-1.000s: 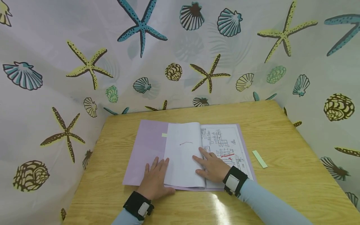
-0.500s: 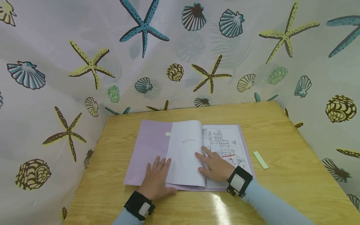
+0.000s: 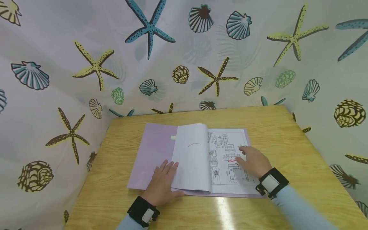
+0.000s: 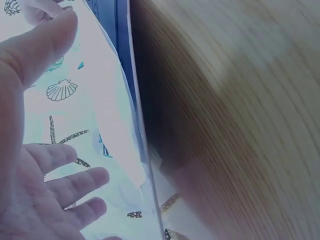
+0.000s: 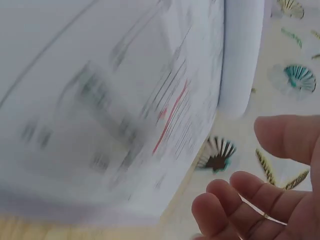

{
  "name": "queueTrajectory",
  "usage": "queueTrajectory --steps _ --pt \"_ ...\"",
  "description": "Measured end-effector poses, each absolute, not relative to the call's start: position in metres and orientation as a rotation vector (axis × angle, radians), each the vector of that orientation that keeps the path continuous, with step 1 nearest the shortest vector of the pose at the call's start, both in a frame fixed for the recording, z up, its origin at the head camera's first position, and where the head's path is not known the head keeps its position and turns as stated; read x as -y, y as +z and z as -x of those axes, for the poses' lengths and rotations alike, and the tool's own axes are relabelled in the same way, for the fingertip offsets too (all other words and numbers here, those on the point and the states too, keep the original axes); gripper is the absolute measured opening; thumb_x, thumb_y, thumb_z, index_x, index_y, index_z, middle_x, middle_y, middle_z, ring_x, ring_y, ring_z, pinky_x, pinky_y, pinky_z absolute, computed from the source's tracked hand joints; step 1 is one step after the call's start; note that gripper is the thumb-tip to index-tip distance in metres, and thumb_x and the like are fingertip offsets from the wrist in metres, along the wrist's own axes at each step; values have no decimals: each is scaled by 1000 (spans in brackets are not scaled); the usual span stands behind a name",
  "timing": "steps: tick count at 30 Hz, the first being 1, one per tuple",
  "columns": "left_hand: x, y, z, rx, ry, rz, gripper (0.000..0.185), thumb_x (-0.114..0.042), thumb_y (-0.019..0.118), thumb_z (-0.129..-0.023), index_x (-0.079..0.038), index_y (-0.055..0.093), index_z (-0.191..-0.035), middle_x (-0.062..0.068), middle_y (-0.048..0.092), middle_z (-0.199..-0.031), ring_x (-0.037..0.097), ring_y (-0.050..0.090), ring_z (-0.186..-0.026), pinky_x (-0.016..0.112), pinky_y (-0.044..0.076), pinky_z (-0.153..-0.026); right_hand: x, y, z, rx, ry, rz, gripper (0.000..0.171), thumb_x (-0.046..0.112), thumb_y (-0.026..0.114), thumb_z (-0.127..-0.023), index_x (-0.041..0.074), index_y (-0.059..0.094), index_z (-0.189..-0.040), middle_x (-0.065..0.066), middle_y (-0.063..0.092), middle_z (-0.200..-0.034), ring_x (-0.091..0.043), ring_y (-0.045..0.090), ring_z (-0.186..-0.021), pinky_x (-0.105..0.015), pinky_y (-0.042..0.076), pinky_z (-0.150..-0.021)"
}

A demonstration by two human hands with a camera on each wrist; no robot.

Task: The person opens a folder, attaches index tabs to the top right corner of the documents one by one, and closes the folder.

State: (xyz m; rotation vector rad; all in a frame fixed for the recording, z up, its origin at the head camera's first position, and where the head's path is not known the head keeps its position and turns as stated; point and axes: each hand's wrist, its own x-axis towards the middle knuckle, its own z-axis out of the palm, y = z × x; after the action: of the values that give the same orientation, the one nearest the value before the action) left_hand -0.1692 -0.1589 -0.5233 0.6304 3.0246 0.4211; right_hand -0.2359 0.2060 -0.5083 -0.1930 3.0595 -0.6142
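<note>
An open booklet with a lilac cover (image 3: 153,150) lies on the wooden table (image 3: 287,134). Its turned white pages (image 3: 192,159) carry a short red stroke. The right-hand page (image 3: 227,166) shows printed diagrams with red marks, blurred in the right wrist view (image 5: 125,115). My left hand (image 3: 164,183) lies flat with straight fingers on the cover and the edge of the turned pages; its fingers (image 4: 75,185) show spread in the left wrist view. My right hand (image 3: 254,161) hovers over the right part of the diagram page with relaxed, empty fingers (image 5: 235,200).
A small pale yellow tab (image 3: 173,137) sticks on the inner cover. Curtains printed with starfish and shells (image 3: 149,28) close in the table at the back and both sides. The table's near edge shines with glare (image 3: 224,210).
My right hand has left the gutter of the booklet and moved right across the diagram page, hiding the pale green strip that lay on the table. The left hand stayed put.
</note>
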Motion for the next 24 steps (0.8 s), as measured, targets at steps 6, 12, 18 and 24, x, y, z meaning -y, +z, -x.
queueTrajectory --steps 6,12,18,24 --pt "154 -521 168 -3027 500 -709 98 -61 72 -74 -10 35 -149 13 39 -148 35 26 -140 53 22 -112 -248 -512 234 -3059 -624 -2 49 31 63 -91 -4 55 -125 -28 61 -113 -40 63 -92 -48 52 -65" --pt "148 -520 167 -3046 556 -738 83 -55 71 -79 -12 43 -144 11 44 -145 32 34 -137 48 28 -111 -273 -519 227 -3106 -579 -39 52 32 66 -88 -11 57 -117 -32 61 -106 -40 60 -86 -51 50 -64" --pt "144 -524 166 -3067 591 -755 81 -55 71 -80 -14 44 -144 9 46 -144 29 37 -135 47 33 -108 -286 -526 222 -3061 -498 -55 64 38 69 -84 -17 55 -114 -35 57 -103 -39 58 -80 -52 50 -65" --pt "141 -525 165 -3072 617 -748 79 -53 72 -79 -14 46 -143 9 47 -143 29 39 -134 47 34 -108 -292 -532 221 -2999 -485 -85 65 41 69 -83 -16 55 -111 -28 58 -93 -31 54 -71 -45 48 -58"
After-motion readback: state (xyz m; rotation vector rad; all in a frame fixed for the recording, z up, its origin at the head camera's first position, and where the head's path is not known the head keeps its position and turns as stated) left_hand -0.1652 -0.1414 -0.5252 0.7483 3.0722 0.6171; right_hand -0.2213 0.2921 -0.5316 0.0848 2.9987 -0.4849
